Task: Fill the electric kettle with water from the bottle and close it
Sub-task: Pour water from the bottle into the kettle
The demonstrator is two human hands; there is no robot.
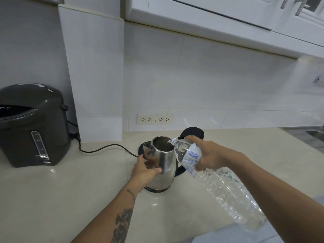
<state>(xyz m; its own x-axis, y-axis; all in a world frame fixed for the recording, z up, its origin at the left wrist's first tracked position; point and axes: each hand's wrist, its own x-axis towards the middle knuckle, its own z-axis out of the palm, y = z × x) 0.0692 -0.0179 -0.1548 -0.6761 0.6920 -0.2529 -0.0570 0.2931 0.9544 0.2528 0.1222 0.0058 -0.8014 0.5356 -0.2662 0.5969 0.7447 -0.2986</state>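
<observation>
A shiny steel electric kettle (165, 165) stands on the pale counter, its black lid (192, 132) swung open behind the mouth. My left hand (146, 170) grips the kettle's left side, just under the spout. My right hand (208, 155) holds a large clear plastic water bottle (226, 186) by its labelled upper part. The bottle is tilted, base toward me, and its uncapped neck rests over the kettle's open rim. I cannot make out a stream of water.
A dark grey hot-water dispenser (33, 127) stands at the left, its black cord (105, 148) trailing across the counter toward the kettle's base. Two wall sockets (155, 119) sit behind the kettle. A steel sink (313, 135) lies at the far right. White cabinets hang overhead.
</observation>
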